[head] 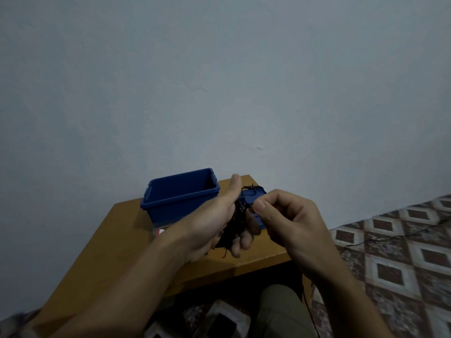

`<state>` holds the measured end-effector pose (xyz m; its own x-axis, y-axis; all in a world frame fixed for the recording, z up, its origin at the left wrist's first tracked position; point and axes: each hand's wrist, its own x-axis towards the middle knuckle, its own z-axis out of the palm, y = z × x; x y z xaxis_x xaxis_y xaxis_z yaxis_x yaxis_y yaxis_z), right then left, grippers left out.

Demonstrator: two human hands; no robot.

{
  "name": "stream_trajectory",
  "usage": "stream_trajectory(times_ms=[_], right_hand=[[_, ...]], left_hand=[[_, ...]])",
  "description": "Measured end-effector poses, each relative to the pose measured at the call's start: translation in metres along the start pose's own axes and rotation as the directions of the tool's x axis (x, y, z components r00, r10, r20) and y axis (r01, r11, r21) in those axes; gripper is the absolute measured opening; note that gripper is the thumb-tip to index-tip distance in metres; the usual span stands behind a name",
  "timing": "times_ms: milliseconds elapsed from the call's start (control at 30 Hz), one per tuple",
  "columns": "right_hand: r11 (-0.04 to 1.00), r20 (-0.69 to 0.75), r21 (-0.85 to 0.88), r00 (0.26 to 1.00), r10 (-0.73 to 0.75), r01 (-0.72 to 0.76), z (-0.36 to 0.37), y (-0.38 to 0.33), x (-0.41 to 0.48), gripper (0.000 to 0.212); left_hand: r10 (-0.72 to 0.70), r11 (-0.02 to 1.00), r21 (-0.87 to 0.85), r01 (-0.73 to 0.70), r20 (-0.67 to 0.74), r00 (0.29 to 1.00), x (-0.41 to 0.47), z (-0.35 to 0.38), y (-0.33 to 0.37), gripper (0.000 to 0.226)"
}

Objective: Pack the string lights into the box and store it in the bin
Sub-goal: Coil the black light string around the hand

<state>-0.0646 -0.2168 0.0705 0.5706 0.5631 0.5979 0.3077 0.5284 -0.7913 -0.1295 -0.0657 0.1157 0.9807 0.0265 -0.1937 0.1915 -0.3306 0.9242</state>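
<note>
I see left grip [214,215] curled round black string lights [235,223], bundle standing long-way up. Right grip [290,220] just right of bundle, pinching thin bit of same lights. Blue box [252,192], I think, just behind both grips. Bin [175,206] behind left grip, top open.

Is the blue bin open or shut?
Open. The blue bin is uncovered on top, and its inner walls show.

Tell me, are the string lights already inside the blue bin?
No, the string lights are a dark bundle held in the left hand, outside the blue bin.
</note>
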Motion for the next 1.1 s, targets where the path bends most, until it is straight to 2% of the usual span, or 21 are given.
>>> stream_trajectory(times_ms=[200,400,567,733,967,1100], right_hand=[[0.99,-0.053,-0.132,0.997,-0.052,0.044,-0.004,0.011,0.004,0.017],[0.989,-0.096,-0.146,0.995,-0.043,0.029,-0.005,0.015,0.006,0.019],[0.991,-0.122,-0.117,0.992,0.044,-0.058,-0.005,0.017,0.005,0.02],[0.988,-0.097,-0.092,0.988,0.118,-0.127,-0.007,0.019,0.004,0.015],[0.967,-0.064,-0.226,0.992,0.106,-0.118,-0.008,0.024,0.004,0.02],[0.966,-0.067,-0.221,0.991,0.119,-0.131,-0.007,0.028,0.004,0.019]], left_hand=[[-0.014,1.0,0.015,0.012,0.102,0.995,-0.004,0.0,0.0,0.085],[0.03,0.994,-0.108,-0.008,0.198,0.98,-0.003,-0.002,0.001,0.077],[0.124,0.973,-0.225,-0.056,0.3,0.946,-0.002,-0.006,-0.001,0.064],[0.217,0.934,-0.344,-0.099,0.324,0.921,-0.002,-0.007,-0.006,0.05],[0.29,0.886,-0.44,-0.146,0.281,0.915,-0.001,-0.007,-0.003,0.05],[0.311,0.879,-0.445,-0.172,0.259,0.915,-0.003,-0.006,0.001,0.05]])
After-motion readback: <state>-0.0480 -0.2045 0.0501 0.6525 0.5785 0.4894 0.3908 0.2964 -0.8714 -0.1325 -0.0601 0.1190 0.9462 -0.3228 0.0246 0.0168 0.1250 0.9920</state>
